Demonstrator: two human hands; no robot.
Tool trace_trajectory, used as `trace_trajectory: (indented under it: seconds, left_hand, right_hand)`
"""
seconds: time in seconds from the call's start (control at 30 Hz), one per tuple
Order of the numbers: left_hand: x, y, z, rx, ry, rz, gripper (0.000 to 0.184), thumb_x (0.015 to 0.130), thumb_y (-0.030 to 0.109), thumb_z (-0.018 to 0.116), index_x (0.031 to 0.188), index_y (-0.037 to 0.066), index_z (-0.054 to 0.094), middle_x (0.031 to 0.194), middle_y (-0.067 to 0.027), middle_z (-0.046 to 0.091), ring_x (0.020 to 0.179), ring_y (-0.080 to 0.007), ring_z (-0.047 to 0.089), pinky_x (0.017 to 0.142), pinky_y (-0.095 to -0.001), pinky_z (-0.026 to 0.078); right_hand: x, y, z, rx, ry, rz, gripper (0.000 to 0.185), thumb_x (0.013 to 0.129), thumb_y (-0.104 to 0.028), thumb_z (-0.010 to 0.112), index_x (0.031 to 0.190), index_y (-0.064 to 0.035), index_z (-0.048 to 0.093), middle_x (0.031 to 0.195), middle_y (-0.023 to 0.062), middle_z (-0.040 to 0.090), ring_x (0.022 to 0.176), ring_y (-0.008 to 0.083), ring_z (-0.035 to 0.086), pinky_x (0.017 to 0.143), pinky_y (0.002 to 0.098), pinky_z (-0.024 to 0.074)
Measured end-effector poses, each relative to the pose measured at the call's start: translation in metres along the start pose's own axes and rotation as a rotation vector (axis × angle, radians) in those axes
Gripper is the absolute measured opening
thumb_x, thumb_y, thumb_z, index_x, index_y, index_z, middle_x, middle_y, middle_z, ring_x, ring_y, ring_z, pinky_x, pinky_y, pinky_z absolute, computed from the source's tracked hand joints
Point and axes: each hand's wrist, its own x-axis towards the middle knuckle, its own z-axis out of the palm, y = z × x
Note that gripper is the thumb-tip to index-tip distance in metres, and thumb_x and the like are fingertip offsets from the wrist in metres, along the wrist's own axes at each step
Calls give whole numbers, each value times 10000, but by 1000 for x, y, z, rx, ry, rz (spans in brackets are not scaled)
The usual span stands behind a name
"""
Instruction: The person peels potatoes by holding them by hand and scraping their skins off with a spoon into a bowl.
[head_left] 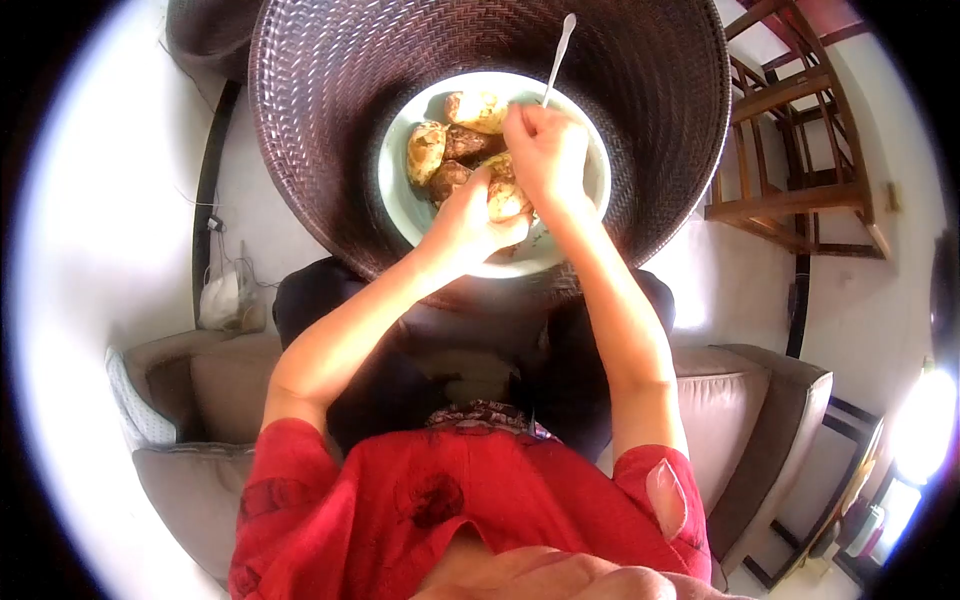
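Red shirt (500, 500) below; upper centre, a tuber (507, 199) is held by left hand (463, 222) over a bowl (395, 205), hold of right hand (550, 150) unclear. Chair (785, 203) is seen upper right.

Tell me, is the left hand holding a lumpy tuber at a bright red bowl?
Not quite: the head view shows the bowl is pale green, not bright red. The left hand is indeed holding a lumpy tuber there.

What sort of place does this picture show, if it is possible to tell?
Probably a living room in a home, judging by the cushioned sofa and what looks like a wooden chair.
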Motion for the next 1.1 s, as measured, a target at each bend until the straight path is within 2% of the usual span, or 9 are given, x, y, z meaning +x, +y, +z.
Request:
trace_trajectory:
  seconds: [0.1,0.33,0.47,0.53,0.6,0.87,0.93,1.0,1.1]
  left_hand:
    - [5,-3,-2,-25,19,8,465,766,181,704,1110,-54,497,962,-185,634,904,-246,634,818,-337,498]
    - [0,-2,2,88,46,-11,554,723,232,754,1088,-82,481,970,-236,624,899,-331,632,818,-381,494]
    - [5,-5,-2,216,78,35,499,753,237,745,1049,-58,472,946,-212,608,867,-315,627,788,-385,501]
    - [2,-7,-1,-65,47,77,498,790,205,716,1114,-60,446,1005,-179,589,887,-251,618,770,-363,508]
    - [2,-7,-6,-228,-99,-99,554,885,130,625,1325,-48,338,1226,-129,532,1085,-165,556,947,-323,464]
    - [4,7,-18,-616,-194,-271,616,870,192,678,1341,-50,363,1183,-113,562,1071,-136,564,920,-275,471]
    - [2,4,-15,-477,-103,-285,577,864,187,683,1303,-51,393,1122,-106,583,998,-125,593,826,-248,507]
    - [3,3,-11,-415,-115,-232,526,844,175,691,1235,-38,412,1001,-86,593,835,-107,594,706,-236,510]
    - [3,5,-5,-353,-101,-203,472,832,129,686,1195,-30,429,946,-69,602,749,-95,605,632,-221,519]
  right_hand:
    - [9,1,1,-178,124,-283,329,843,-201,630,572,-31,553,578,129,569,499,303,560,523,400,456]
    - [-3,-2,-4,-182,-3,-170,285,823,-190,647,591,-41,575,589,117,573,499,286,569,518,380,469]
    - [12,-2,-6,-312,172,-413,296,848,-196,621,607,-24,611,570,120,599,479,232,582,495,344,463]
    - [14,-4,-12,156,26,199,319,891,-221,597,664,-2,643,534,90,592,440,148,536,478,328,437]
    - [17,-4,-22,354,-19,334,371,919,-291,596,690,-5,656,546,-25,522,500,52,416,487,259,354]
    - [4,0,0,450,-36,240,393,930,-298,594,702,17,653,540,-15,539,484,50,461,478,270,399]
    - [2,-4,0,314,-56,241,378,916,-283,602,655,-12,628,524,48,558,459,122,524,493,298,435]
    - [4,-3,-2,-196,90,-242,363,901,-258,602,613,-38,595,528,117,562,462,237,573,504,341,456]
    - [20,-4,-11,-269,147,-188,375,886,-251,606,581,-37,557,554,147,566,493,311,583,517,399,461]
